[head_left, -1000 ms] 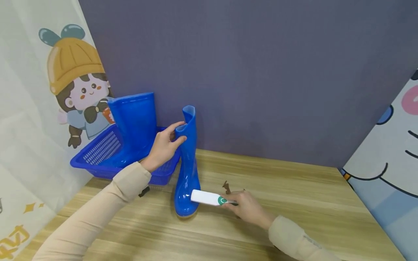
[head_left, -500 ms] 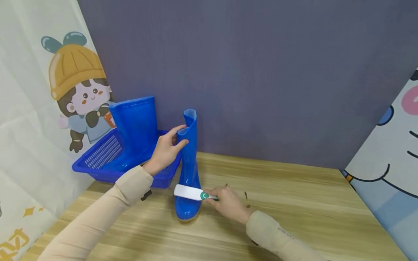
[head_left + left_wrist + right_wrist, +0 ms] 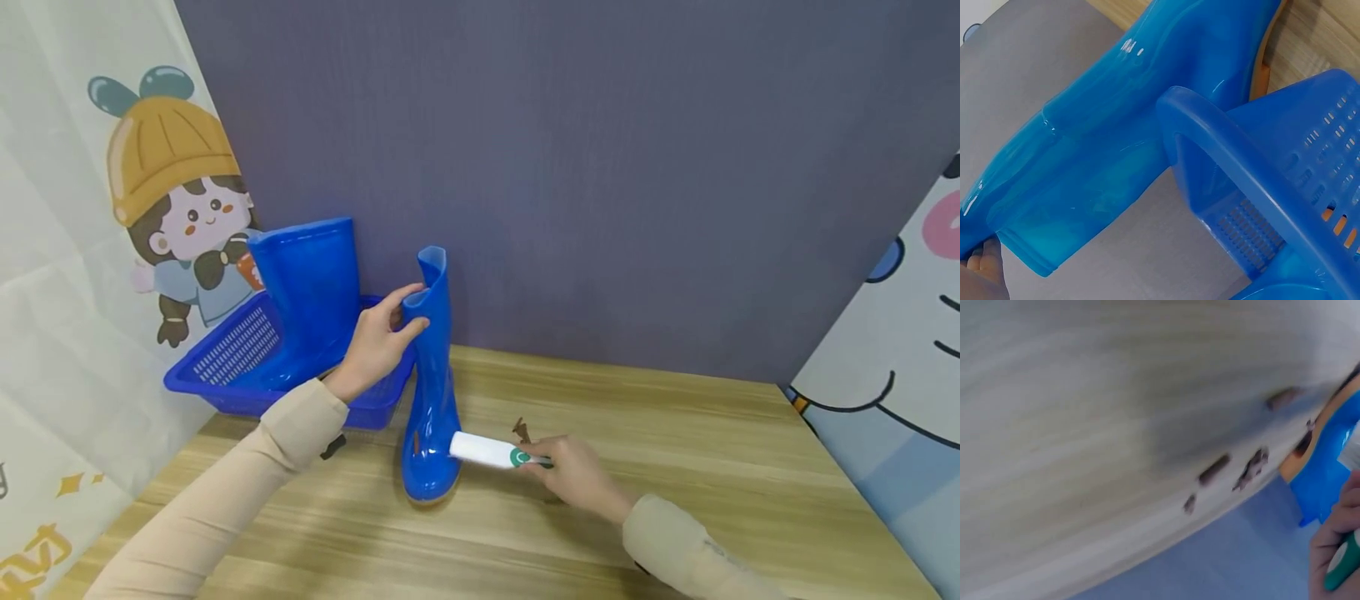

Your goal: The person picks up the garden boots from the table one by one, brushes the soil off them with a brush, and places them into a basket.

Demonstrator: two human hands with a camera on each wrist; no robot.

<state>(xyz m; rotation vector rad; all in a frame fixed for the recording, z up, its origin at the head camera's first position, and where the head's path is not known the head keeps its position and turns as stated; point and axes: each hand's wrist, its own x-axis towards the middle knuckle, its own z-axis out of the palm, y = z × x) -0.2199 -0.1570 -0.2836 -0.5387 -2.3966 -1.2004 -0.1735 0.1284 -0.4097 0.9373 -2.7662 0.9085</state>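
A glossy blue rain boot (image 3: 429, 392) stands upright on the table, its top squeezed partly flat. At that top edge, my left hand (image 3: 378, 342) pinches the shaft between thumb and fingers; the left wrist view catches my fingers (image 3: 985, 269) at the frame's edge. My right hand (image 3: 573, 475) grips a white brush (image 3: 483, 450) with a green-marked handle. The brush head's end is right at the boot's right side, above the toe. A small brown bit (image 3: 416, 442) shows on the boot's front. In the right wrist view, the green handle (image 3: 1344, 562) sits within my curled fingers.
A blue slotted plastic basket (image 3: 225, 400) holds a second blue rain boot (image 3: 311, 287) to the left, close beside the first boot. Brown scraps (image 3: 1215, 469) lie on the wooden table (image 3: 675, 442) near my right hand. A grey panel (image 3: 562, 183) rises behind the table.
The brush moved left across the boot's instep half a second ago and is now back at its right side. My left hand keeps its grip on the boot top.
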